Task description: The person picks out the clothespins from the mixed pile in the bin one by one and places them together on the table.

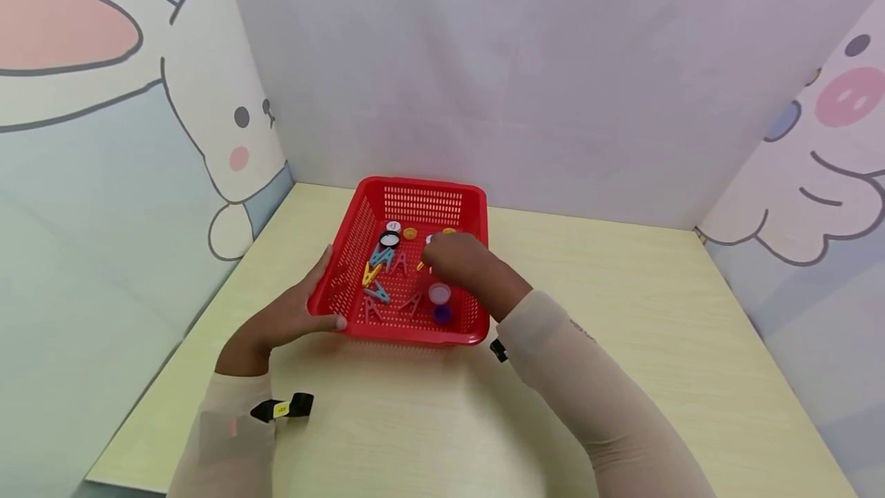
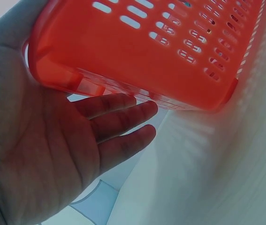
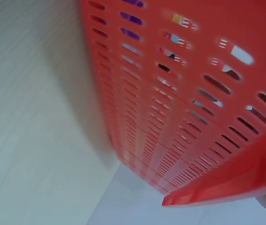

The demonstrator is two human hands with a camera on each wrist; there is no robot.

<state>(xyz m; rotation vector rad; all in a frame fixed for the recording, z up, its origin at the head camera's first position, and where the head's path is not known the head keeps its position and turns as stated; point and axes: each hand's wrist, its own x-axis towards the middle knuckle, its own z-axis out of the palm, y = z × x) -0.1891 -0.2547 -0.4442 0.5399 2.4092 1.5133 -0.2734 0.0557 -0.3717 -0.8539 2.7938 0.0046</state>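
Note:
A red plastic basket [image 1: 422, 335] with slotted walls stands on the table. Its near left corner is steadied by my left hand [image 1: 293, 313], thumb along the front rim and fingers spread against the left side. In the left wrist view three fingers [image 2: 125, 145] lie straight beside the outer wall. My right hand [image 1: 459, 258] reaches into the basket with curled fingers. A small yellow clothespin [image 1: 420, 266] pokes out beneath it and appears pinched; the fingertips are hidden. Blue clothespins [image 1: 382, 257], another yellow clothespin [image 1: 370, 274] and pink clothespins [image 1: 372, 310] lie on the basket floor.
Bottle caps share the basket: a black-rimmed white cap [image 1: 389, 240], an orange cap [image 1: 410, 234], a clear pinkish cap [image 1: 439, 293] and a purple cap [image 1: 442, 315]. The pale wooden table [image 1: 622, 329] meets a grey-white wall [image 1: 553, 83] behind and cartoon-printed panels at both sides.

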